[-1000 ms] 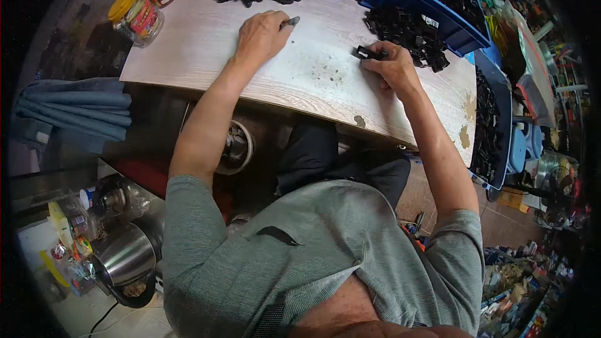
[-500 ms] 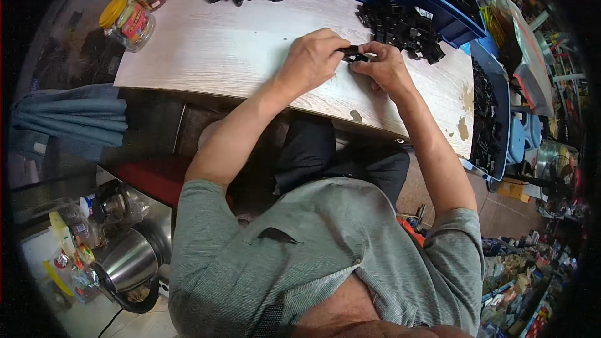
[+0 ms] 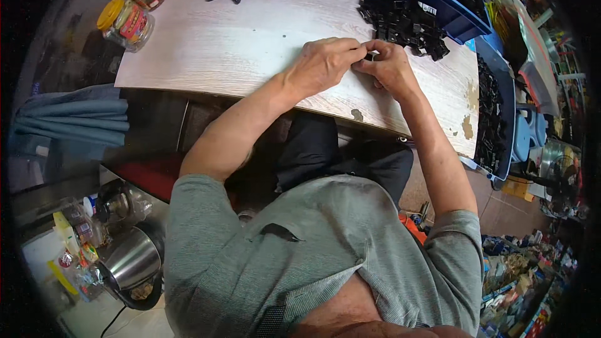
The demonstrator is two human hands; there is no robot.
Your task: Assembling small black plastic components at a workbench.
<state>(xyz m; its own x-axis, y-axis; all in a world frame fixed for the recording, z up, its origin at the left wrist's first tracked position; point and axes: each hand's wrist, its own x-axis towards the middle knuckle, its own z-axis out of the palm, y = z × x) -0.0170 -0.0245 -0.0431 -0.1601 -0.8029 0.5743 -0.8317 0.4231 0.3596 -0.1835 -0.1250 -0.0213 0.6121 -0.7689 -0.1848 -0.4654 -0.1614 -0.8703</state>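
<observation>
Both grips are seen closed on one small part [image 3: 372, 56], pinched between the fingertips of the left hand [image 3: 325, 62] and the right hand [image 3: 391, 66]; its shape is too small and too hidden to be told, only a pale and dark speck being shown. The part is held just above the table [image 3: 219, 50], near its front edge, between the two hands, which are touching at the fingertips. A pile of black parts [image 3: 400, 22] is lain just beyond the right hand. Both forearms are stretched forward from the lower edge, the left one bent at the elbow, the wrists lowered towards the wood and the knuckles turned upward.
</observation>
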